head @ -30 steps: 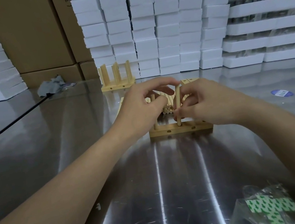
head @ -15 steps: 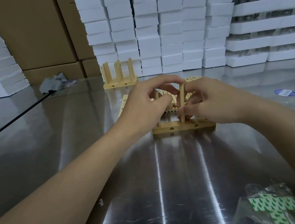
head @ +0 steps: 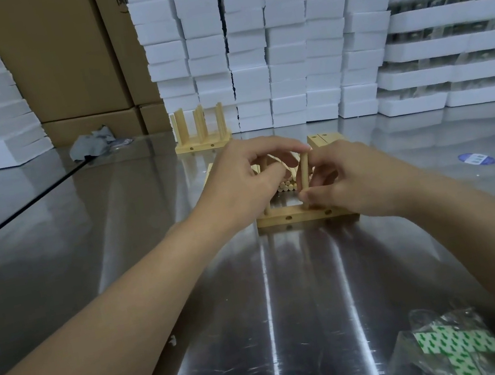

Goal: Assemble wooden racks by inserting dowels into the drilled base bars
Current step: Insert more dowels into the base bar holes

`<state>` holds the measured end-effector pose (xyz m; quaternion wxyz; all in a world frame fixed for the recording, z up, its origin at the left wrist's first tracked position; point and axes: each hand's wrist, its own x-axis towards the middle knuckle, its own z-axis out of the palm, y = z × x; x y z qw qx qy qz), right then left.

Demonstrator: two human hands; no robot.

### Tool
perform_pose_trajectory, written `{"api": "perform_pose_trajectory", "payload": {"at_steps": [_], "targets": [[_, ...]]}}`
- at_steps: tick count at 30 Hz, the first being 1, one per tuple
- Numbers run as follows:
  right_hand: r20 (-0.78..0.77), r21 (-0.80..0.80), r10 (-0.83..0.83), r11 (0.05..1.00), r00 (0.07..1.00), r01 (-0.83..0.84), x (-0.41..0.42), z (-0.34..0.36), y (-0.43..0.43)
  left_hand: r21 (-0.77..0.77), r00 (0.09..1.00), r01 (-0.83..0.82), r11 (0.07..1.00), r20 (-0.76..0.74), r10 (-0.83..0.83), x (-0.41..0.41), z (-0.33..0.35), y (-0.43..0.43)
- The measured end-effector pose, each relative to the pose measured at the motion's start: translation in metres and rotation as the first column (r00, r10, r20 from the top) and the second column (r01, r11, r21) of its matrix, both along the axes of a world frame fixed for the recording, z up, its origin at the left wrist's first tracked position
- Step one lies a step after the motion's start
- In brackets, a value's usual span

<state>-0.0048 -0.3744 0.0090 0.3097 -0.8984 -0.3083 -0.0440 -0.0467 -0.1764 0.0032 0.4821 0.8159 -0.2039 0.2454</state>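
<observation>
Nearest me, at the right corner of the steel desk [head: 195, 312], lies a clear plastic bag [head: 456, 348] of green-and-white pads. Both bare forearms reach out over the shiny top to the middle, where a drilled base bar [head: 291, 218] lies flat and crosswise. The right hand [head: 354, 181] has its grip narrowed on a dowel [head: 305, 174], pinching it low down. That dowel stands in the bar, leaning slightly. The left hand [head: 239, 185] curls its grip round a second dowel [head: 261, 166] standing toward the bar's left end, with one finger stretched across toward the top of the first. Just behind the bar a heap of loose dowels [head: 285, 185] lies on its side, and spare bars [head: 325, 139] sit behind the right hand. Off to the right is a blue sticker [head: 476, 159]. Farther back stands a finished rack [head: 200, 129] with its uprights, and a crumpled grey cloth [head: 93, 145] to its left. Behind everything rise stacks of white foam boxes [head: 262, 36] and brown cartons [head: 60, 55].
</observation>
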Motion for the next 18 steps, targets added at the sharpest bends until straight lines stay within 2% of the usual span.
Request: {"api": "perform_pose_trajectory", "payload": {"at_steps": [9, 15, 18], "targets": [[0.108, 0.01, 0.032, 0.999, 0.994, -0.033, 0.0, -0.011, 0.015, -0.099, 0.997, -0.023, 0.995, 0.074, 0.03, 0.001, 0.001, 0.005], [0.056, 0.063, 0.028, 0.998, 0.998, -0.031, -0.001, -0.014, 0.018, -0.05, 0.994, -0.052, 0.997, 0.097, 0.057, 0.001, 0.003, 0.01], [-0.019, 0.09, 0.031, 0.995, 0.999, -0.03, -0.005, -0.008, 0.016, -0.025, 0.993, -0.061, 0.998, 0.105, 0.063, 0.0, 0.006, 0.012]]}}
